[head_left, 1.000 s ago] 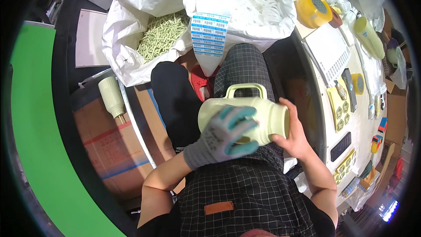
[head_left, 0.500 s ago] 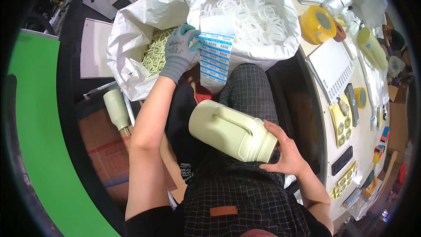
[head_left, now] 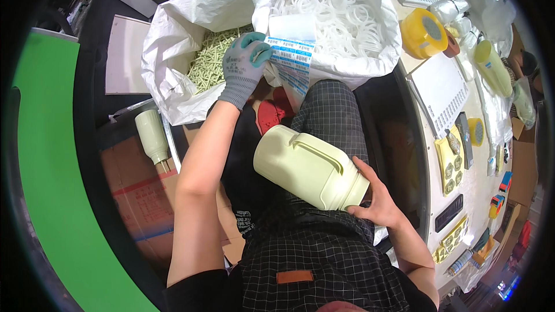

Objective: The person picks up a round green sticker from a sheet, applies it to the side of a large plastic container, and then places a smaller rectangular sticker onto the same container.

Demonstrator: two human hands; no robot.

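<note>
My left hand (head_left: 245,63), in a grey and green glove, is closed with its fingertips at the left edge of a strip of blue-and-white labels (head_left: 292,53). The strip hangs over the near rim of the bag of clear rings, its lower part twisted. My bare right hand (head_left: 378,196) grips the neck end of a pale green jug (head_left: 300,164) with a side handle. The jug lies tilted across my lap, its wide end to the left. Below the glove sits a white bag (head_left: 167,40) of small pale green pieces (head_left: 211,60).
Clear plastic rings (head_left: 341,23) fill a white-lined container (head_left: 387,52). At right, a worktable (head_left: 419,196) bears yellow tape (head_left: 424,33), a paper sheet (head_left: 439,89) and sticker sheets (head_left: 451,164). A second pale green bottle-shaped part (head_left: 151,136) is at left, above cardboard (head_left: 139,196).
The label strip has been pulled and twisted near my left hand, which has shifted slightly right. The jug has turned a little, its handle now nearer its upper edge.
</note>
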